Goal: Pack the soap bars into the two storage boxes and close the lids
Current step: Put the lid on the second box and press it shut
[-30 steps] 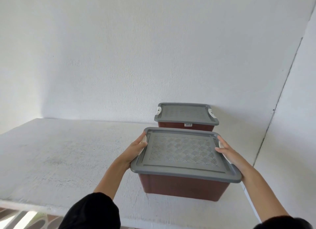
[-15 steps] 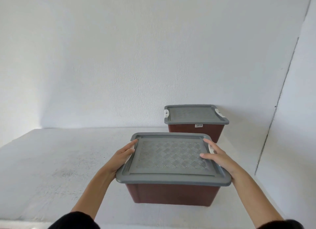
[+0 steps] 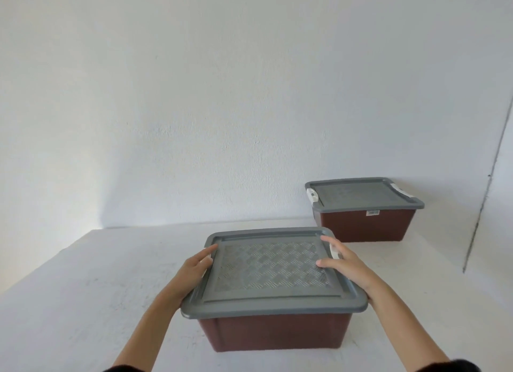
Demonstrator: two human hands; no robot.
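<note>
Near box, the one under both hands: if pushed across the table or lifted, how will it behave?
The near box probably slides rather than tips: it sits low and wide on the flat table. Its walls look like rigid plastic, so likely stiff. Weight is unclear; the closed lid hides the contents.

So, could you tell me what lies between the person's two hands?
The near box's grey lid spans between the left hand and right hand, shown in the head view.
</note>
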